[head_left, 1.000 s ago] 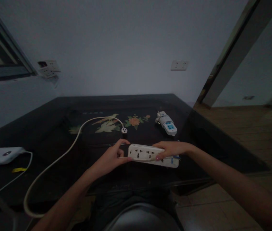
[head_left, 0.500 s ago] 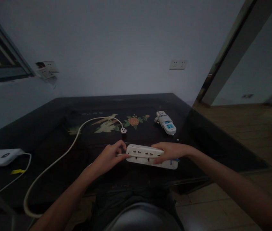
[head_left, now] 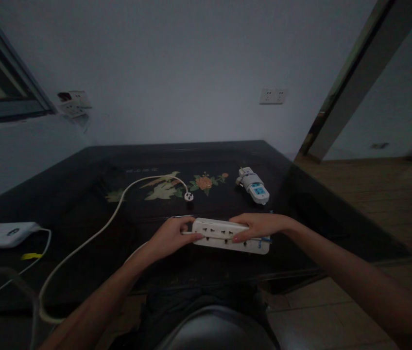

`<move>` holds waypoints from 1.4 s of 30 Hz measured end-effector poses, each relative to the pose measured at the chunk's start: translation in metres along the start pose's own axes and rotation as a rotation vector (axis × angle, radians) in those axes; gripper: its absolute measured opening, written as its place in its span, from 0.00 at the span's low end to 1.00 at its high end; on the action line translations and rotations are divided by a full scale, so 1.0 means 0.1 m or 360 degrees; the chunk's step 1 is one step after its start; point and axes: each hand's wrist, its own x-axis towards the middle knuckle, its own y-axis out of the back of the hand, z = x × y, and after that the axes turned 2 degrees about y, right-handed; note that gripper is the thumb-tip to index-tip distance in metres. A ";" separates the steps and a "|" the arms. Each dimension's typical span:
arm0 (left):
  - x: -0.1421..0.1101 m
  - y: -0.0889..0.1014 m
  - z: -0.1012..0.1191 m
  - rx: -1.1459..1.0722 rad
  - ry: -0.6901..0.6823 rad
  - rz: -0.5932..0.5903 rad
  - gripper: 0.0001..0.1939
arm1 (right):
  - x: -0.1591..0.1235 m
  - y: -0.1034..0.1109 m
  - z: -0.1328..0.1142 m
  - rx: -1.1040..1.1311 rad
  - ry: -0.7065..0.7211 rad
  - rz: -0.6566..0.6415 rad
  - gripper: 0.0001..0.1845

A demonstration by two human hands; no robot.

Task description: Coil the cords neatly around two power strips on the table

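A white power strip [head_left: 213, 230] with rows of sockets is held tilted above the near part of the dark table. My right hand [head_left: 257, 226] is closed around its right half, thumb on the socket face. At the strip's left end, my left hand [head_left: 173, 238] pinches the white cord [head_left: 113, 214], its thumb pressing onto the end of the strip. A stretch of cord runs lengthwise across the sockets under the right fingers. The rest loops left over the table to a round plug [head_left: 189, 197] lying beyond my hands.
A second power strip [head_left: 259, 193], blue and white with its cord wound round it, lies at the right. On the left sits a white device [head_left: 5, 235] with a thin cable and a yellow tag [head_left: 31, 256]. The wall behind the table [head_left: 93, 160] carries sockets [head_left: 273, 96].
My left thumb has slid slightly right, further onto the end of the strip. The right hand keeps its grip. The whole view has shifted a little.
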 end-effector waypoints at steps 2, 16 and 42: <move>0.00 -0.01 0.01 -0.0023 -0.0004 0.0003 0.21 | 0.02 0.02 0.00 -0.0015 0.0013 -0.0057 0.24; -0.06 -0.05 0.10 -0.0031 -0.0037 0.0196 0.22 | 0.07 0.02 -0.03 0.0077 0.0164 -0.0122 0.26; -0.10 0.12 0.18 0.0154 -0.0113 0.0185 0.19 | 0.03 -0.21 -0.02 -0.0029 0.0153 0.0260 0.29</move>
